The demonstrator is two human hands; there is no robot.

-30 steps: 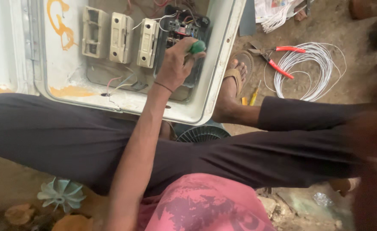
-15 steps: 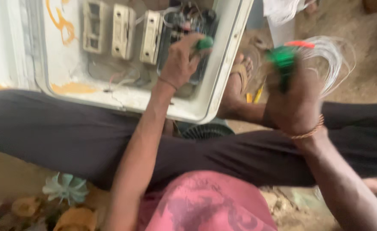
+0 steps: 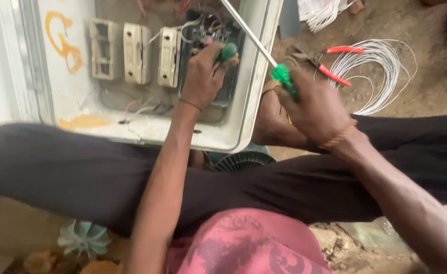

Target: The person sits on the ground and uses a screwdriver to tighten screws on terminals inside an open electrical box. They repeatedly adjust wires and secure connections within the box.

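My left hand [image 3: 203,76] is inside an open white electrical box [image 3: 256,86], gripping a small green-handled screwdriver [image 3: 228,51] against a dark wired component [image 3: 211,33]. My right hand [image 3: 317,109] holds a long green-handled screwdriver [image 3: 283,76] whose metal shaft [image 3: 246,30] slants up and left over the box's right wall. Three cream breaker blocks [image 3: 134,53] sit in a row left of my left hand.
A coil of white wire [image 3: 381,76] and red-handled pliers [image 3: 335,63] lie on the dirt floor to the right. My legs in dark trousers [image 3: 81,172] stretch under the box. A black fan grille [image 3: 241,161] and a pale green fan blade [image 3: 84,238] lie near me.
My right hand came in from the right, picked up the long screwdriver and brought it over the box's right edge. My left hand stayed on the small screwdriver.
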